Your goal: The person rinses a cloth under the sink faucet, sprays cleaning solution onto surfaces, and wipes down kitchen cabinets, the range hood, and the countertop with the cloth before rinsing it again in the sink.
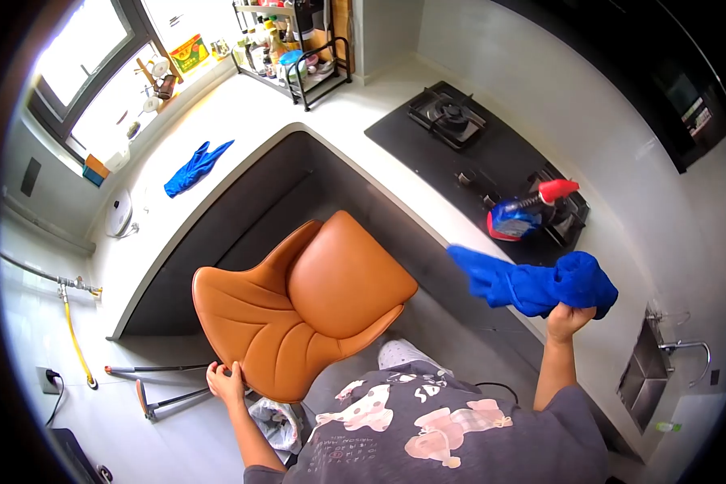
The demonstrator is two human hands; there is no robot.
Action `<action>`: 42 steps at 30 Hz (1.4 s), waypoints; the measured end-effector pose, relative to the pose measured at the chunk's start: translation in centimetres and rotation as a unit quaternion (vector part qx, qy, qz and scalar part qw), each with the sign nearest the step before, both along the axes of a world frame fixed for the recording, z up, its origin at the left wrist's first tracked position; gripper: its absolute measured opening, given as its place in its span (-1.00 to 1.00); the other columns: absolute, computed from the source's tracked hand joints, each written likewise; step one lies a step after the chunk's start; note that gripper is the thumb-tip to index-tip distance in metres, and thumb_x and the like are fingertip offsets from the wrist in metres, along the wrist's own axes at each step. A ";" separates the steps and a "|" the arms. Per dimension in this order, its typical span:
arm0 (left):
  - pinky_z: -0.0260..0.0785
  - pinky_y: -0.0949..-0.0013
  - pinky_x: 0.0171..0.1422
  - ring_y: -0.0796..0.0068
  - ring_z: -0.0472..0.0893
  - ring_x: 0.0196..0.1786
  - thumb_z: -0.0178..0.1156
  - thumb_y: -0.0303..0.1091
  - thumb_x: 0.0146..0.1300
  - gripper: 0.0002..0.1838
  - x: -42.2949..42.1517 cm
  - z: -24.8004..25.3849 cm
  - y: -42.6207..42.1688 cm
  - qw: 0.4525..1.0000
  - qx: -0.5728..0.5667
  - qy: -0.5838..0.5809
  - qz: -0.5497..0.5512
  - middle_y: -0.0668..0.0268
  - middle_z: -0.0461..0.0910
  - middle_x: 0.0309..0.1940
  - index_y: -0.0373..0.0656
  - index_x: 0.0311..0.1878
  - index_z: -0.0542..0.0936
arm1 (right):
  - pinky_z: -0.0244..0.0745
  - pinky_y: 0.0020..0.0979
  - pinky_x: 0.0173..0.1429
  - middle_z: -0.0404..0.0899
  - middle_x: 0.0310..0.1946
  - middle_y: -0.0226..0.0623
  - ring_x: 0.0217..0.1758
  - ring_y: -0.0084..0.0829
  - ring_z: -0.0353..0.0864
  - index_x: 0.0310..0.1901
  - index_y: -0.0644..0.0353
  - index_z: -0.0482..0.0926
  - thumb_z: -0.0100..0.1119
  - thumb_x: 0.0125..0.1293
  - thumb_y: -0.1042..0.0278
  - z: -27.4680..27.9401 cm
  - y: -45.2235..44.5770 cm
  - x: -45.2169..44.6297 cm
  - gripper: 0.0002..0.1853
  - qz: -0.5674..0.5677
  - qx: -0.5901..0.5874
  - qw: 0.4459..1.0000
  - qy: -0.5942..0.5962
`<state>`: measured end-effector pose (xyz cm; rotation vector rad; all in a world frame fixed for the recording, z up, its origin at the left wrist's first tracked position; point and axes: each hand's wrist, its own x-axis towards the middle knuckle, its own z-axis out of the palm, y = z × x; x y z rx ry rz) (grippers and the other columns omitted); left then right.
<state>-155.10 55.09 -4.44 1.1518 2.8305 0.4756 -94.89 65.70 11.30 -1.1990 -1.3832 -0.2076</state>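
Observation:
A brown leather chair (343, 282) stands in front of me, tilted in this view. My left hand (229, 382) has its fingers curled at the lower left edge of the chair's backrest. In my right hand (569, 319), raised over the counter edge, is a bunched blue cloth (532, 286). One end of the cloth hangs out to the left, slightly blurred. Just beyond it, a blue spray bottle (515, 219) with a red trigger head stands on the black gas hob (423, 157).
A second blue cloth (198, 168) lies crumpled on the white countertop (226, 109) near the window. A black rack (319, 81) with bottles stands in the corner. A sink (645, 371) is at right. A lined bin (276, 423) and folded metal legs (173, 399) are at lower left.

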 end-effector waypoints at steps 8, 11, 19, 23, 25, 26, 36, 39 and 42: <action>0.06 0.15 0.26 0.26 0.28 0.17 0.30 -0.08 -0.11 -0.66 -2.6 0.7 2.9 0.997 -0.063 -0.026 0.027 0.25 0.38 0.02 -0.17 -0.41 0.57 | 0.42 -0.34 -0.06 0.59 -0.32 -0.25 -0.22 -0.34 0.56 -0.39 0.25 0.59 0.02 0.14 0.44 2.1 4.5 -2.3 -0.86 0.026 -0.036 0.998 -0.041; 0.07 0.13 0.25 0.23 0.31 0.16 0.29 -0.06 -0.12 -0.65 -3.1 0.0 2.6 0.998 -0.048 -0.038 0.021 0.25 0.42 -0.01 -0.16 -0.40 0.58 | 0.42 -0.31 -0.01 0.59 -0.26 -0.18 -0.18 -0.25 0.58 -0.32 0.29 0.59 0.01 0.16 0.35 2.6 5.0 -3.0 -0.79 0.076 -0.025 0.994 -0.078; 0.12 0.15 0.21 0.21 0.36 0.09 0.29 -0.02 -0.12 -0.61 -2.9 0.1 2.1 0.999 0.009 -0.036 -0.020 0.19 0.44 -0.06 -0.19 -0.41 0.58 | 0.44 -0.35 -0.20 0.54 -0.33 -0.10 -0.31 -0.23 0.55 -0.41 0.33 0.52 -0.05 0.15 0.22 3.1 1.7 -9.1 -0.70 0.092 -0.016 0.992 -0.090; 0.08 0.17 0.24 0.23 0.33 0.12 0.30 -0.02 -0.13 -0.60 -2.8 0.9 2.1 0.999 0.008 -0.046 -0.026 0.19 0.42 -0.05 -0.19 -0.40 0.58 | 0.42 -0.36 -0.23 0.53 -0.35 -0.15 -0.33 -0.27 0.54 -0.35 0.35 0.51 -0.02 0.13 0.18 3.1 0.9 -11.6 -0.67 0.076 -0.042 0.993 -0.080; 0.08 0.17 0.24 0.23 0.33 0.11 0.30 -0.01 -0.13 -0.60 -2.8 1.1 2.2 0.998 0.015 -0.055 -0.031 0.20 0.42 -0.06 -0.19 -0.41 0.57 | 0.43 -0.36 -0.21 0.53 -0.32 -0.14 -0.30 -0.27 0.53 -0.29 0.36 0.51 0.00 0.14 0.14 2.9 0.6 -12.2 -0.63 0.070 -0.046 0.994 -0.075; 0.08 0.17 0.24 0.23 0.33 0.11 0.30 -0.01 -0.13 -0.60 -2.8 1.2 2.3 0.998 0.021 -0.055 -0.035 0.20 0.42 -0.06 -0.19 -0.41 0.57 | 0.43 -0.36 -0.21 0.53 -0.32 -0.14 -0.30 -0.27 0.53 -0.29 0.36 0.51 0.00 0.14 0.14 3.2 0.6 -12.3 -0.63 0.066 -0.040 0.994 -0.076; 0.02 0.13 0.27 0.20 0.30 0.14 0.31 0.00 -0.11 -0.60 -2.9 3.0 2.4 0.995 -0.020 -0.050 -0.083 0.18 0.40 -0.03 -0.17 -0.43 0.56 | 0.37 -0.19 0.09 0.47 -0.09 0.02 -0.05 -0.12 0.50 -0.08 0.46 0.43 -0.17 0.29 0.06 12.6 -1.1 -6.5 -0.49 -0.091 0.146 0.966 -0.192; 0.03 0.13 0.27 0.18 0.30 0.14 0.32 -0.03 -0.12 -0.61 -3.2 2.0 2.3 0.995 -0.003 -0.069 -0.077 0.18 0.40 -0.02 -0.18 -0.41 0.56 | 0.33 -0.13 0.16 0.42 -0.01 0.10 0.03 -0.04 0.46 0.01 0.52 0.36 -0.23 0.32 0.06 16.0 -0.4 -5.7 -0.44 -0.081 0.181 0.953 -0.230; 0.03 0.13 0.27 0.17 0.31 0.13 0.33 -0.04 -0.12 -0.60 -2.9 1.9 2.2 0.995 0.004 -0.072 -0.066 0.18 0.41 -0.03 -0.20 -0.39 0.56 | 0.29 -0.17 0.18 0.43 -0.02 0.11 0.03 -0.11 0.45 0.03 0.46 0.37 -0.21 0.34 0.07 16.9 0.2 -5.6 -0.48 -0.053 0.230 0.966 -0.100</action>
